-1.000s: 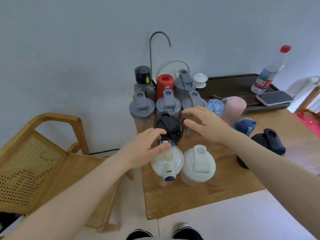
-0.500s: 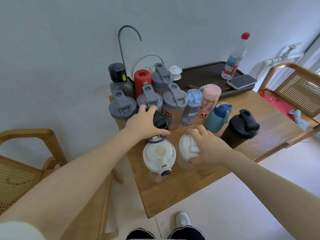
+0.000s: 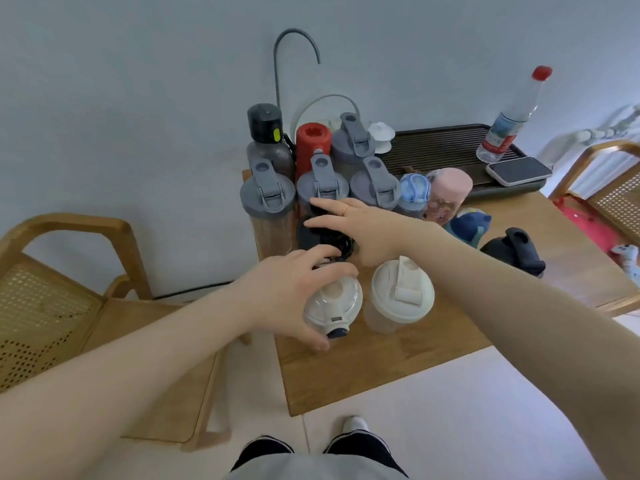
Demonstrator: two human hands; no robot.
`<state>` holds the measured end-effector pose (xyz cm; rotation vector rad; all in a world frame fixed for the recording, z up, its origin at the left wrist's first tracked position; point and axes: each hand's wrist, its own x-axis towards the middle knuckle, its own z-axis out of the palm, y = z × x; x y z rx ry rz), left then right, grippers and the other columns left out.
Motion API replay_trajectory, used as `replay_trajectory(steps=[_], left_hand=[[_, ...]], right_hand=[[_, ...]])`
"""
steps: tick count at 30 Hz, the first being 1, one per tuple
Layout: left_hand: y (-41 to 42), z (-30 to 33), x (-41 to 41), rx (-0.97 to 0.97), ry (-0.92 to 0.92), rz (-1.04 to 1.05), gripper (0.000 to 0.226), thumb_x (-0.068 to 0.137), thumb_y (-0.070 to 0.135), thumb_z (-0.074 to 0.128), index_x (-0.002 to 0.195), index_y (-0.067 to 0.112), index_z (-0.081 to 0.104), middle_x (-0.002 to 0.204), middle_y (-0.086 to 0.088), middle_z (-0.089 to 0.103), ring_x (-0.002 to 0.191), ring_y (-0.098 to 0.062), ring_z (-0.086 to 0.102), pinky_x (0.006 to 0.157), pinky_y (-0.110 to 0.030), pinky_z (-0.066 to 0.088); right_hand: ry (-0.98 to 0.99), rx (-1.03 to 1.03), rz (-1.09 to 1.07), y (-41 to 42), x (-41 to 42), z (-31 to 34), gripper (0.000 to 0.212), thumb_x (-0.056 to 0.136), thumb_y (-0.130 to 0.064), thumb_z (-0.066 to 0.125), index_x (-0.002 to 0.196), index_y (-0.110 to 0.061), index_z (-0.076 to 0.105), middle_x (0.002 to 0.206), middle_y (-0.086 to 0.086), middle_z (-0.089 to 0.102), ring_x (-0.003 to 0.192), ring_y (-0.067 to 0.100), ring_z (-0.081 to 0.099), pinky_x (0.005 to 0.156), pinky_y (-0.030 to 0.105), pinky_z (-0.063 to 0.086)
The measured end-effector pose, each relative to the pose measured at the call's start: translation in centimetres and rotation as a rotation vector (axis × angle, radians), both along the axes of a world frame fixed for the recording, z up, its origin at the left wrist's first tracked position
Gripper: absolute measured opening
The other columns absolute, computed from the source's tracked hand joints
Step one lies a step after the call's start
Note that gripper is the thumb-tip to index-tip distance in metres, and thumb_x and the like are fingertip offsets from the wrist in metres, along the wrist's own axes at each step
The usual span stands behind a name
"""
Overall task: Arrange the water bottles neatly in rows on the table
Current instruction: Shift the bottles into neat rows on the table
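1. Since half a second ago, you are shifting your left hand (image 3: 294, 292) from the black-lidded bottle (image 3: 323, 239) onto the clear-lidded bottle (image 3: 334, 306), fingers curling round its lid in a grasp.
2. Your right hand (image 3: 360, 230) is leaving the white-lidded bottle (image 3: 401, 294) and reaching, fingers spread, over the black-lidded one.
3. Both white bottles are standing side by side at the table (image 3: 363, 375) front; the grey-lidded rows (image 3: 322, 188) are standing behind, so the front row is likely being straightened.

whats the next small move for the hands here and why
Probably slide the clear-lid bottle with the left hand to line up beside the white bottle. That hand already wraps it, while the right hand rests on the black bottle behind.
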<state>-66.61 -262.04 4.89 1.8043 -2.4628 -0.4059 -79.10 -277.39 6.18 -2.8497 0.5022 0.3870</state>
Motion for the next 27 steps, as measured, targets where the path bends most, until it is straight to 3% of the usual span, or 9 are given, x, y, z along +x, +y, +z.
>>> replay_trajectory(steps=[3, 6, 12, 20, 24, 27], left_hand=[[0.4, -1.1, -0.5, -0.098, 0.114, 0.061, 0.081, 0.061, 0.059, 0.071, 0.124, 0.04, 0.023, 0.136, 0.002, 0.034, 0.106, -0.019, 0.051, 0.077, -0.033, 0.051], [1.0, -1.2, 0.2, -0.148, 0.154, 0.116, 0.079, 0.059, 0.056, 0.072, 0.122, 0.036, 0.029, 0.13, 0.001, 0.04, 0.094, -0.014, 0.052, 0.067, -0.026, 0.046], [0.5, -0.5, 4.2, -0.097, 0.218, 0.384, 0.078, 0.065, 0.044, 0.075, 0.129, 0.032, 0.032, 0.137, 0.007, 0.028, 0.099, -0.009, 0.043, 0.074, -0.023, 0.035], [-3.2, -0.6, 6.9, -0.093, 0.289, 0.408, 0.082, 0.059, 0.035, 0.072, 0.13, 0.025, 0.033, 0.138, 0.001, 0.027, 0.11, -0.017, 0.044, 0.08, -0.029, 0.041], [-3.5, -0.5, 6.8, -0.099, 0.196, 0.385, 0.086, 0.056, 0.044, 0.067, 0.132, 0.026, 0.032, 0.144, 0.0, 0.025, 0.123, -0.023, 0.034, 0.095, -0.038, 0.039], [-3.3, -0.6, 6.7, -0.131, 0.069, 0.387, 0.086, 0.057, 0.054, 0.061, 0.135, 0.034, 0.029, 0.152, 0.004, 0.015, 0.132, -0.023, 0.012, 0.108, -0.049, 0.02]], right_hand=[[0.035, -0.051, 0.04, 0.1, 0.8, 0.5, 0.078, 0.07, -0.036, 0.073, 0.135, -0.032, 0.03, 0.158, -0.001, -0.002, 0.133, 0.031, 0.025, 0.098, 0.043, 0.038], [0.012, -0.168, 0.074, 0.1, 1.5, 0.2, 0.076, 0.066, -0.043, 0.075, 0.127, -0.027, 0.033, 0.154, 0.004, 0.008, 0.126, 0.034, 0.031, 0.089, 0.042, 0.043], [0.006, -0.184, 0.024, -0.2, 1.1, -0.5, 0.083, 0.066, -0.042, 0.074, 0.132, -0.029, 0.027, 0.151, 0.009, 0.007, 0.121, 0.036, 0.039, 0.089, 0.044, 0.049], [-0.013, -0.26, -0.158, 1.0, 1.7, -1.6, 0.085, 0.071, -0.045, 0.07, 0.138, -0.026, 0.022, 0.153, 0.015, 0.006, 0.123, 0.039, 0.038, 0.08, 0.043, 0.049], [-0.067, -0.27, -0.15, 1.1, 0.4, -1.4, 0.103, 0.067, -0.06, 0.068, 0.145, -0.028, 0.009, 0.157, 0.012, 0.003, 0.133, 0.036, 0.033, 0.096, 0.047, 0.043], [-0.278, -0.129, -0.261, 1.1, -2.4, -0.7, 0.099, 0.069, -0.063, 0.063, 0.146, -0.024, 0.015, 0.157, 0.006, 0.011, 0.136, 0.031, 0.032, 0.104, 0.045, 0.039]])
